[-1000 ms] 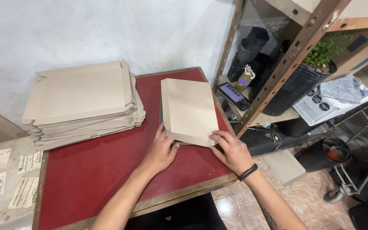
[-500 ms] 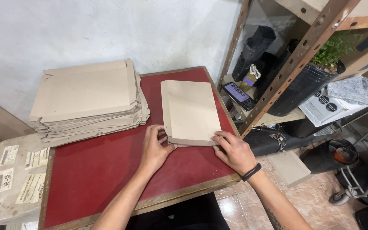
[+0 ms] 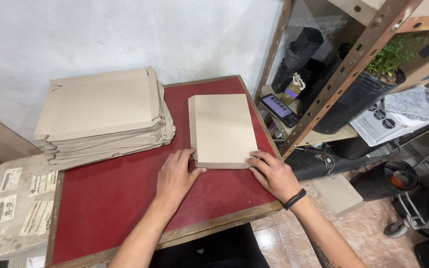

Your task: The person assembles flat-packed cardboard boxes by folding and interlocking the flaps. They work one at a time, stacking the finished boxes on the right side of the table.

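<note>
Flat brown cardboard box (image 3: 223, 130) lies on our red table top (image 3: 115, 198), near the right edge. We press our left hand (image 3: 176, 173) and right hand (image 3: 272, 174) flat, fingers spread, against its near edge. Beside it sits a tall stack of flat brown cardboard sheets (image 3: 103, 115).

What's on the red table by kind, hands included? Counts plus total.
Folded cardboard box, touched by both hands: 1
Stack of flat cardboard blanks, counted as one pile, sheets too many to tell: 1
Hands, left hand and right hand, at the box's near edge: 2
Total: 4
</note>
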